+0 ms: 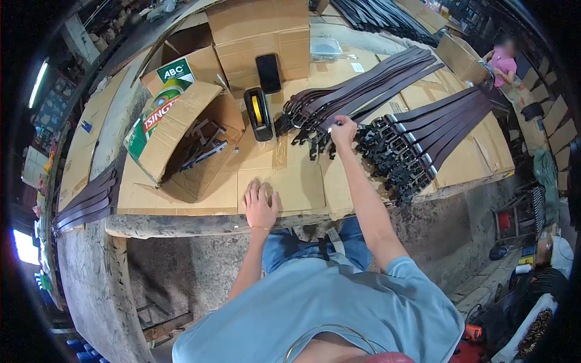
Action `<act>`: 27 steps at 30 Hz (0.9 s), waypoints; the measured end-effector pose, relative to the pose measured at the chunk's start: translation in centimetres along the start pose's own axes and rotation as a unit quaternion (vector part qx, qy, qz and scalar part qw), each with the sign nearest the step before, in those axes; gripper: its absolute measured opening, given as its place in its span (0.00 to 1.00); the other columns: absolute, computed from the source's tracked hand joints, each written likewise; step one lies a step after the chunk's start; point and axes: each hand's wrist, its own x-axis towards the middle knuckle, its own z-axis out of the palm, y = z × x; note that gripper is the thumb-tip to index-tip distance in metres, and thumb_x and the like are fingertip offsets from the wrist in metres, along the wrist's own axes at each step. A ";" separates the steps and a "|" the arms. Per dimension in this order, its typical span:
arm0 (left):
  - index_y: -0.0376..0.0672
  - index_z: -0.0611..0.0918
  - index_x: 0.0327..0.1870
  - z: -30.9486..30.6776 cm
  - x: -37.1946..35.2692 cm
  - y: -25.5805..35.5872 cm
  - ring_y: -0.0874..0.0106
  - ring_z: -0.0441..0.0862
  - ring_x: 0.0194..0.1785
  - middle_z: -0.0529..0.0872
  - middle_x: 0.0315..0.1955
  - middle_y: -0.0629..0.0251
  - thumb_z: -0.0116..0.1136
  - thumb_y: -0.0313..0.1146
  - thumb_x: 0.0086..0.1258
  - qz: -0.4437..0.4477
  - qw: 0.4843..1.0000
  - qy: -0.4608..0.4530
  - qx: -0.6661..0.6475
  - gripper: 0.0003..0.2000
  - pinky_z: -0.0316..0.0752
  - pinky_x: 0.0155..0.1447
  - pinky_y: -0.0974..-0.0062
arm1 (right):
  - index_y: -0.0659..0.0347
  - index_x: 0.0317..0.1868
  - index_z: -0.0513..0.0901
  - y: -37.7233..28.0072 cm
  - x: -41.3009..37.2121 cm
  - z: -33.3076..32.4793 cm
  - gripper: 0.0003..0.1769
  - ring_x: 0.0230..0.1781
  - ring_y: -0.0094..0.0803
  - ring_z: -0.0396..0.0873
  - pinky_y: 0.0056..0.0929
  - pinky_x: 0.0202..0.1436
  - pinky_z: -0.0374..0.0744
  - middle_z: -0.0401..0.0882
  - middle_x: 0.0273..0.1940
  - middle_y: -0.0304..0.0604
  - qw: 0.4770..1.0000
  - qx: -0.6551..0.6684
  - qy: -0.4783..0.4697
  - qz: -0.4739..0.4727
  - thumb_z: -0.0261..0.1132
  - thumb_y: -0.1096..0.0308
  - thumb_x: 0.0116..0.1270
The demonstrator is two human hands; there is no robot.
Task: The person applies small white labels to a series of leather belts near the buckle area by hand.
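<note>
My left hand (260, 207) lies on the cardboard sheet near the table's front edge, fingers spread, with nothing in it. My right hand (343, 131) is closed at the buckle end of a pile of dark belts (369, 81); its fingers are pinched on a belt's end, partly hidden by the hand. To its right lies a second fanned bundle of dark belts (448, 124), their black buckles (396, 154) towards the front edge. A tape dispenser (259, 115) with yellow tape stands left of the first pile, below a black phone (268, 73).
An open carton (175, 130) holding strips sits at the left. Taller cardboard (260, 39) and a clear plastic box (325, 49) stand behind. More belts (91, 196) lie far left. A person in pink (502, 62) is at the far right, beside another carton (461, 57).
</note>
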 end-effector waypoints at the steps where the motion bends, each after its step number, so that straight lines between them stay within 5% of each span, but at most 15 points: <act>1: 0.42 0.74 0.54 0.0 0.0 0.1 0.59 0.63 0.65 0.69 0.61 0.56 0.55 0.42 0.63 -0.002 1.000 0.002 -0.001 0.20 0.56 0.65 0.58 | 0.65 0.38 0.81 0.7 2.0 1.8 0.15 0.41 0.48 0.76 0.36 0.49 0.75 0.78 0.33 0.51 1.000 0.003 0.001 0.002 0.61 0.76 0.46; 4: 0.42 0.75 0.53 -0.2 0.1 0.4 0.60 0.63 0.65 0.69 0.60 0.56 0.55 0.42 0.62 -0.008 1.000 -0.001 -0.005 0.20 0.55 0.66 0.59 | 0.68 0.32 0.78 -0.9 6.5 3.4 0.06 0.29 0.38 0.75 0.32 0.37 0.77 0.73 0.28 0.47 0.887 0.412 -0.031 0.207 0.59 0.78 0.52; 7: 0.42 0.76 0.53 -0.4 0.1 0.6 0.60 0.63 0.66 0.70 0.60 0.57 0.56 0.41 0.62 -0.013 1.000 -0.004 -0.006 0.20 0.55 0.67 0.60 | 0.69 0.30 0.74 -6.8 9.2 0.2 0.03 0.27 0.31 0.73 0.26 0.31 0.78 0.70 0.27 0.44 0.686 0.635 -0.082 0.345 0.58 0.83 0.55; 8: 0.43 0.75 0.54 -0.3 0.1 0.6 0.60 0.63 0.66 0.70 0.60 0.56 0.56 0.41 0.62 -0.014 1.000 -0.004 -0.008 0.20 0.55 0.67 0.60 | 0.71 0.32 0.72 -7.0 9.7 -0.1 0.03 0.28 0.31 0.73 0.27 0.33 0.80 0.70 0.26 0.44 0.595 0.719 -0.155 0.324 0.58 0.83 0.56; 11: 0.43 0.74 0.54 0.0 0.0 0.4 0.60 0.62 0.66 0.69 0.60 0.56 0.54 0.43 0.63 -0.003 1.000 -0.007 -0.007 0.20 0.55 0.66 0.59 | 0.70 0.30 0.74 -13.4 3.2 -5.2 0.03 0.29 0.29 0.72 0.26 0.35 0.80 0.72 0.28 0.44 0.598 0.711 -0.184 0.321 0.59 0.82 0.54; 12: 0.43 0.74 0.54 0.0 0.0 0.5 0.60 0.62 0.66 0.69 0.60 0.56 0.54 0.43 0.63 0.001 1.000 -0.009 -0.007 0.20 0.55 0.66 0.59 | 0.70 0.29 0.75 -9.6 2.0 -2.1 0.03 0.31 0.28 0.73 0.25 0.35 0.80 0.74 0.31 0.44 0.732 0.626 -0.229 0.141 0.61 0.82 0.53; 14: 0.43 0.75 0.54 -0.2 0.1 0.4 0.60 0.62 0.66 0.69 0.60 0.57 0.54 0.42 0.63 0.003 1.000 -0.006 -0.005 0.20 0.55 0.66 0.59 | 0.69 0.31 0.79 -6.3 -2.3 -1.6 0.06 0.33 0.25 0.76 0.23 0.35 0.79 0.78 0.35 0.44 0.797 0.484 -0.359 0.049 0.63 0.81 0.50; 15: 0.43 0.75 0.54 -0.2 0.0 0.4 0.60 0.62 0.66 0.69 0.60 0.57 0.54 0.42 0.63 0.000 1.000 -0.006 -0.001 0.20 0.55 0.66 0.59 | 0.69 0.33 0.81 -6.3 -6.3 -4.9 0.08 0.33 0.24 0.77 0.22 0.34 0.78 0.79 0.36 0.43 0.754 0.455 -0.451 0.145 0.64 0.80 0.49; 17: 0.43 0.75 0.53 -0.2 0.1 0.4 0.60 0.62 0.66 0.69 0.60 0.57 0.55 0.42 0.63 -0.001 1.000 -0.010 -0.003 0.20 0.56 0.66 0.59 | 0.70 0.39 0.81 -2.5 -11.1 -5.4 0.14 0.31 0.24 0.79 0.21 0.30 0.75 0.80 0.31 0.40 0.809 0.295 -0.493 0.122 0.63 0.79 0.49; 20: 0.42 0.76 0.53 -0.1 0.1 0.4 0.60 0.62 0.65 0.69 0.60 0.57 0.56 0.41 0.62 -0.002 1.000 -0.007 0.008 0.20 0.57 0.65 0.59 | 0.70 0.40 0.82 -0.5 -15.0 -7.7 0.14 0.26 0.25 0.78 0.20 0.29 0.73 0.80 0.26 0.38 0.791 0.331 -0.479 0.189 0.63 0.79 0.50; 23: 0.42 0.76 0.53 0.0 0.0 0.3 0.60 0.62 0.65 0.69 0.60 0.57 0.56 0.41 0.62 0.006 1.000 -0.005 0.006 0.20 0.57 0.65 0.59 | 0.72 0.38 0.82 1.4 -15.9 -9.4 0.11 0.28 0.26 0.78 0.22 0.31 0.75 0.81 0.26 0.41 0.838 0.209 -0.478 0.162 0.62 0.80 0.52; 25: 0.42 0.76 0.53 0.0 0.1 0.5 0.58 0.64 0.65 0.71 0.59 0.56 0.57 0.40 0.61 0.002 1.000 -0.003 0.007 0.20 0.58 0.66 0.60 | 0.69 0.38 0.83 1.4 -15.9 -10.0 0.10 0.28 0.28 0.79 0.26 0.33 0.76 0.82 0.27 0.44 0.918 0.222 -0.316 0.096 0.63 0.80 0.53; 27: 0.42 0.76 0.53 0.1 0.2 0.6 0.58 0.64 0.64 0.71 0.59 0.55 0.57 0.40 0.61 0.002 1.000 0.001 0.014 0.20 0.58 0.66 0.60 | 0.66 0.38 0.84 0.7 -15.5 -10.7 0.10 0.29 0.31 0.79 0.28 0.34 0.76 0.82 0.30 0.46 0.933 0.191 -0.286 0.105 0.63 0.79 0.53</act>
